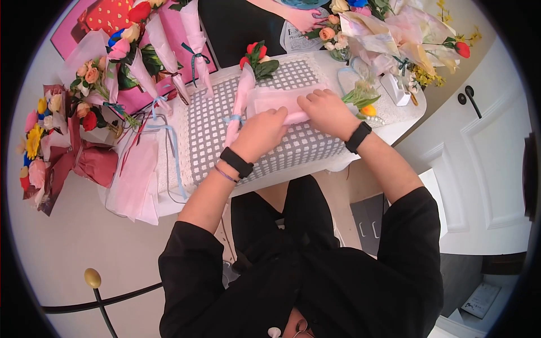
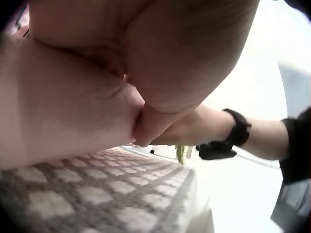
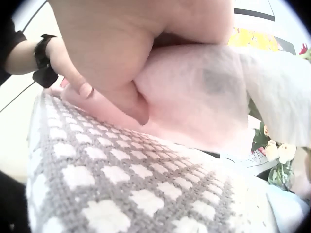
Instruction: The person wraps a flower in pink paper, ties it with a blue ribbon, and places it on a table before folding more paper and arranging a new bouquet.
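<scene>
A sheet of pink wrapping paper (image 1: 276,102) lies partly folded over the grey-and-white checked cloth (image 1: 208,135). My left hand (image 1: 260,134) pinches its near edge on the left. At the right end, my right hand (image 1: 327,115) pinches the same paper between thumb and fingers. Both wrist views show the paper bulging in a soft fold close over the cloth, with thumbs pressed to it. Just left of the sheet lies a wrapped bunch of red roses (image 1: 253,52) in pink paper, tied with a light blue ribbon (image 1: 232,119).
A yellow tulip (image 1: 368,110) with green leaves lies to the right, near a white box (image 1: 396,90). Several wrapped bouquets stand at the back left. A large pale-wrapped bouquet (image 1: 383,34) sits at the back right. Loose pink paper (image 1: 135,186) hangs over the left table edge.
</scene>
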Demonstrator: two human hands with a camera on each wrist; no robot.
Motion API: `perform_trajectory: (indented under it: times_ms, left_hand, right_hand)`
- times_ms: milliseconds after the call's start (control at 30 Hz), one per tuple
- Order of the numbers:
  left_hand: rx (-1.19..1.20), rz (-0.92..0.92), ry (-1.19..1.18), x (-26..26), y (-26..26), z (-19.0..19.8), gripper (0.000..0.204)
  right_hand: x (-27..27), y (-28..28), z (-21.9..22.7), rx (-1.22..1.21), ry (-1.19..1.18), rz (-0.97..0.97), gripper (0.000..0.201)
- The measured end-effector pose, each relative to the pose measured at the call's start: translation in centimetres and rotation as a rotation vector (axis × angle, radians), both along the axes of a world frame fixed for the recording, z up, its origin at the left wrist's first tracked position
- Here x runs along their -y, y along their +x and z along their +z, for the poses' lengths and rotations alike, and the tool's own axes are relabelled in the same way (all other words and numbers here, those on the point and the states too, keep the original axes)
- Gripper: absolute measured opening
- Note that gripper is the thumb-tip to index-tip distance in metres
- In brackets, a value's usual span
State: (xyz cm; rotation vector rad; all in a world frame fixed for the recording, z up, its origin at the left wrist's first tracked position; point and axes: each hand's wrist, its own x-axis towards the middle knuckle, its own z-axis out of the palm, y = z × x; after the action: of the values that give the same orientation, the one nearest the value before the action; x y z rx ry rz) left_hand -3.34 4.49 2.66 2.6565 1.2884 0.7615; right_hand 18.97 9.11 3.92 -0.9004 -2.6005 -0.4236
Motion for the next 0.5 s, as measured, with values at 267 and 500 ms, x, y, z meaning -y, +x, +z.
perform_trajectory:
  times_ms: [267,500]
  left_hand:
    - [-0.225,0.147,0.382,0.5,0.5,0.1,0.019]
    - [0.02,0.053,-0.207,-1.1,0.8,0.0,0.028]
  right_hand:
    - [0.2,0.4,2.9,0.12,-0.581,-0.133,0.02]
    - [-1.1,0.6,-0.3,0.046,0.092,-0.091,0.017]
